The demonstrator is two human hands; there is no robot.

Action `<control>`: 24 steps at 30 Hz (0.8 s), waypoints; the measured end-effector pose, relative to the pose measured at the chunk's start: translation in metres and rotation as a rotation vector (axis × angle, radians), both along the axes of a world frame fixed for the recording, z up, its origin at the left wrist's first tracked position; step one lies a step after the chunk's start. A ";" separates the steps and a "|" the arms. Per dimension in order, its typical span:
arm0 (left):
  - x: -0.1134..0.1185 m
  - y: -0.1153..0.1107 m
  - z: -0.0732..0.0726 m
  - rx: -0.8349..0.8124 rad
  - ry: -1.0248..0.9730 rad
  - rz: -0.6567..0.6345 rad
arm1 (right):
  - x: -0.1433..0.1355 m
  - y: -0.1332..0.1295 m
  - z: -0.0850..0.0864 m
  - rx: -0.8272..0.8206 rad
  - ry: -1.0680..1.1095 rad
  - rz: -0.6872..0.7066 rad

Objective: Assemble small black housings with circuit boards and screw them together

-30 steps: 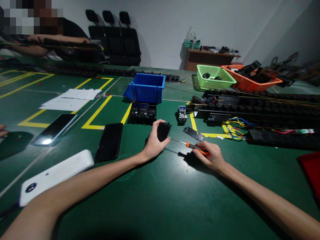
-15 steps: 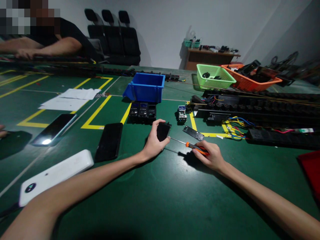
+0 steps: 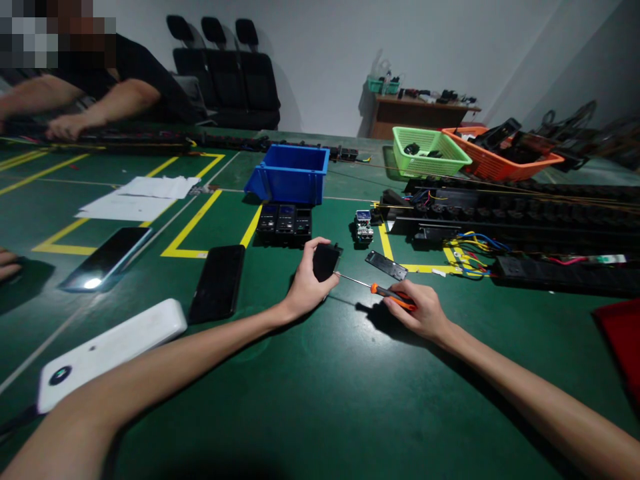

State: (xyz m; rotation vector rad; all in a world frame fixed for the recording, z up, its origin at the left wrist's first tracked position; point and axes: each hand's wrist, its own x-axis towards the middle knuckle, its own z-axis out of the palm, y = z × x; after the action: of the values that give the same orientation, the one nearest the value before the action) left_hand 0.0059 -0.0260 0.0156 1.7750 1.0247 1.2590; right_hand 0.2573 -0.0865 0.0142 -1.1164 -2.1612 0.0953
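My left hand (image 3: 311, 283) is wrapped round a small black box-shaped part (image 3: 326, 263) above the green table. In my right hand (image 3: 420, 310) is a screwdriver (image 3: 383, 291) with an orange and black handle, its shaft pointing left. The tip meets the right edge of the black part near my left thumb; the exact contact is too small to make out. A flat black plate (image 3: 386, 265) lies just beyond the screwdriver. Behind it stands a small metallic component (image 3: 364, 227). Several black modules (image 3: 284, 223) sit in a row beyond my left hand.
A blue bin (image 3: 293, 177) stands behind the modules. Two phones, one black (image 3: 218, 283), and a white device (image 3: 113, 350) lie left. Green (image 3: 431, 155) and orange (image 3: 505, 160) baskets, wired black rails (image 3: 480, 217) and a red object (image 3: 623, 340) are right. A person (image 3: 115, 87) works at far left.
My hands, the black part and the screwdriver stay almost in place. The person at far left has shifted their arms and hands.
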 end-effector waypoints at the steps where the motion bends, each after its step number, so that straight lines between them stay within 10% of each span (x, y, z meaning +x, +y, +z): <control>1: 0.000 0.000 0.000 0.001 0.002 0.004 | 0.000 0.000 0.000 -0.001 0.002 0.001; 24: 0.000 0.000 0.000 0.009 0.017 0.014 | 0.002 0.001 -0.003 -0.021 0.011 0.014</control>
State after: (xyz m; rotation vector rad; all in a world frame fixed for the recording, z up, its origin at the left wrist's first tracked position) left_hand 0.0058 -0.0262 0.0156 1.7905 1.0442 1.2612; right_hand 0.2594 -0.0855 0.0113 -1.1104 -2.1631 0.1299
